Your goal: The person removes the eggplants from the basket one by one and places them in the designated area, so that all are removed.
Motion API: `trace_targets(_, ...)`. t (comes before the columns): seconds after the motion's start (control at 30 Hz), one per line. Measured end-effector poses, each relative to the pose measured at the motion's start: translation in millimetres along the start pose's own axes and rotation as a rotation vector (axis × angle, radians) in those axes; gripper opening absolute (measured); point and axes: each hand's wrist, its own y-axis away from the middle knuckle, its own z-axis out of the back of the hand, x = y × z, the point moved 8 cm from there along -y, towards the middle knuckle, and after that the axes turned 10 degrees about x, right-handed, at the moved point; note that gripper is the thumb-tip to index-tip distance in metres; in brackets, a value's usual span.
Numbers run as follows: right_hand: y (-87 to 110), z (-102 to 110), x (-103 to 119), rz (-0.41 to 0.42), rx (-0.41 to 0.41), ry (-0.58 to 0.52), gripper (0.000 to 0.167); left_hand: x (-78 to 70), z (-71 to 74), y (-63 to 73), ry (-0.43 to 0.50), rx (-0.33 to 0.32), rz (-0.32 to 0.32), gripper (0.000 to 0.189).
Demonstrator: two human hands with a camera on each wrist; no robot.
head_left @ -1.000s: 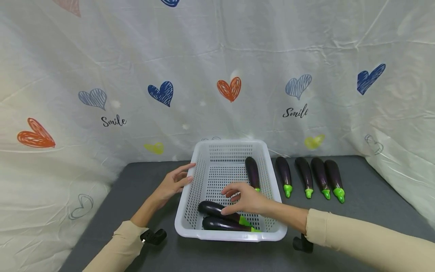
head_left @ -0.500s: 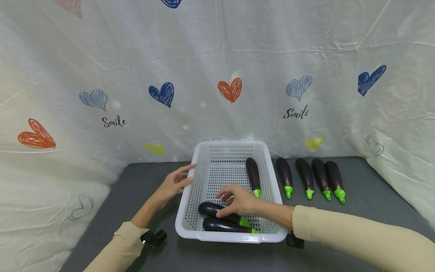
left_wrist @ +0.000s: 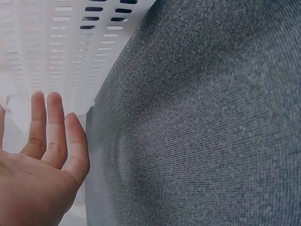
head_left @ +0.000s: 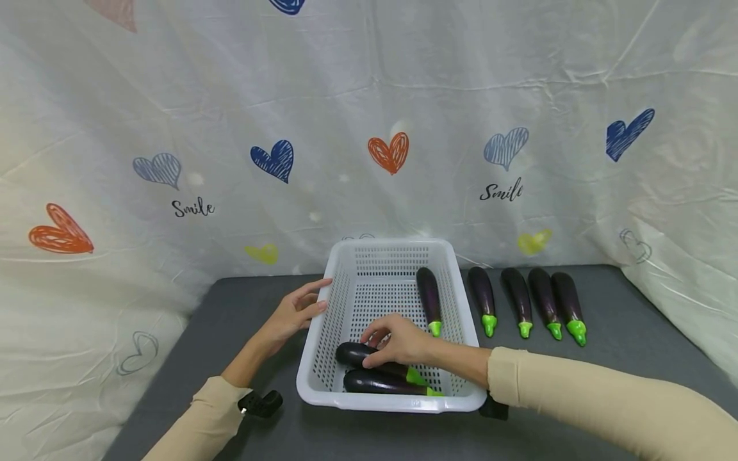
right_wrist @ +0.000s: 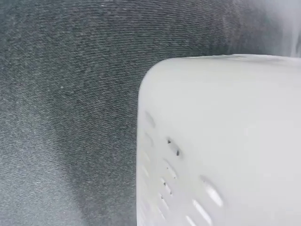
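Note:
In the head view my left hand rests its fingertips on the left rim of a white plastic basket. The left wrist view shows its fingers nearly straight beside the basket's slotted wall. Inside the basket, my right hand has its thumb and fingers on either side of a dark purple eggplant with a green stem, pinching it. A second eggplant lies just in front of that one. Another eggplant lies along the basket's right wall. The right hand is hidden in the right wrist view, where the basket's corner shows.
Several more eggplants lie in a row right of the basket, from the nearest eggplant to the outermost eggplant. A dark grey table carries everything. Behind it hangs a pale sheet printed with hearts.
My right hand has moved left and slightly down, and its fingers have closed round the rear of the two front eggplants. The left hand and the basket have stayed put.

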Motion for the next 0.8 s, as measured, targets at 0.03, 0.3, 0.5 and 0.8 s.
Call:
trace_targets(0.03,0.6,1,1,0.004,-0.002,-0.001,0.028,-0.1,-0.3,-0.1,-0.001,0.001,0.0,0.054)
trace_targets(0.3,5.6,6,4,0.015,-0.016,-0.005,0.028,-1.3,-1.2,0.7,0.001,0.001,-0.007,0.054)
trace_targets(0.5,12.4,10,7,0.034,-0.019,-0.058,0.029,0.0,-1.0,1.0,-0.008,-0.009,-0.001,0.054)
trace_targets(0.8,23.7,20,10,0.042,-0.039,-0.088,0.028,-0.5,-1.1,1.2,0.005,0.0,-0.016,0.054)
